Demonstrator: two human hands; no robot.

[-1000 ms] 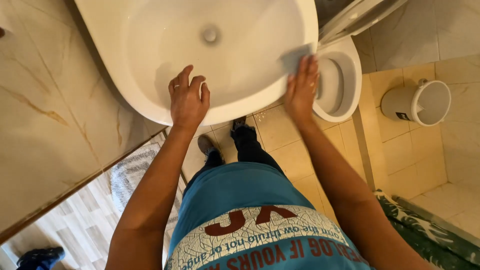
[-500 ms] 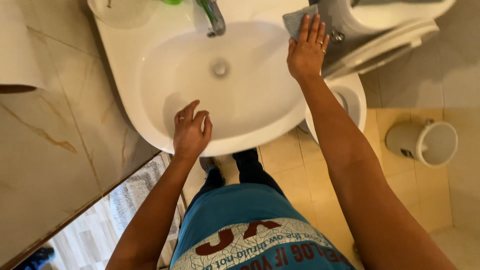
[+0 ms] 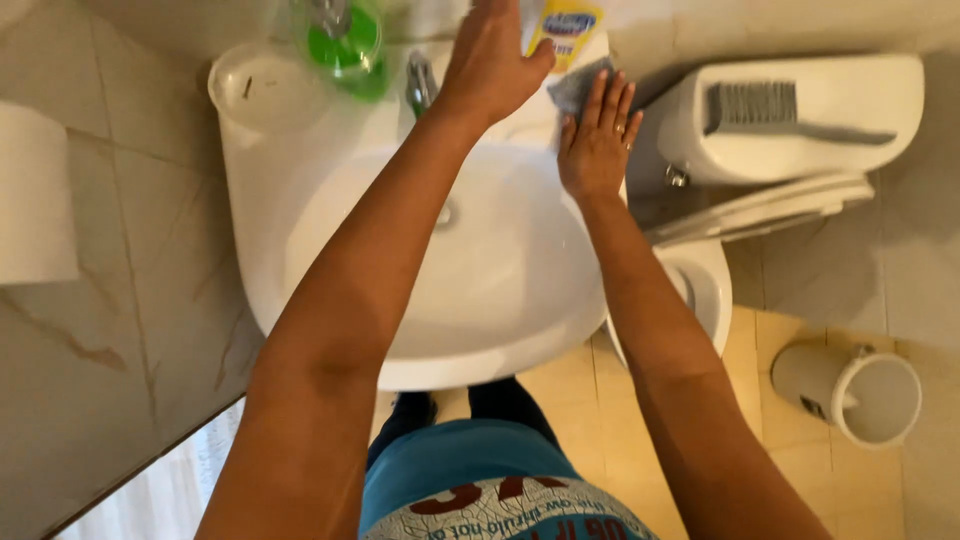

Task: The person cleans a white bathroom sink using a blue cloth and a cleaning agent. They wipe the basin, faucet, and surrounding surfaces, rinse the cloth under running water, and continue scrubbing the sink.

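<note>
My left hand (image 3: 495,60) reaches over the white sink (image 3: 300,300) to its back ledge and closes on a white bottle with a yellow label (image 3: 565,22); my thumb lies against the label and my fingertips run off the top edge. My right hand (image 3: 598,140) lies flat, fingers spread, on a grey cloth (image 3: 575,85), pressing it onto the sink's rear right rim next to the bottle. The chrome tap (image 3: 420,85) stands just left of my left wrist.
A green soap bottle (image 3: 345,40) stands on the ledge left of the tap. To the right are a white toilet tank (image 3: 800,120) and toilet bowl (image 3: 705,290). A white cup-shaped holder (image 3: 860,395) sits on the tiled floor. A paper roll (image 3: 35,195) hangs on the left wall.
My left hand left the sink's front rim and reached up to the bottle at the back. My right hand stays on the cloth at the rear right rim. The view tilted up.
</note>
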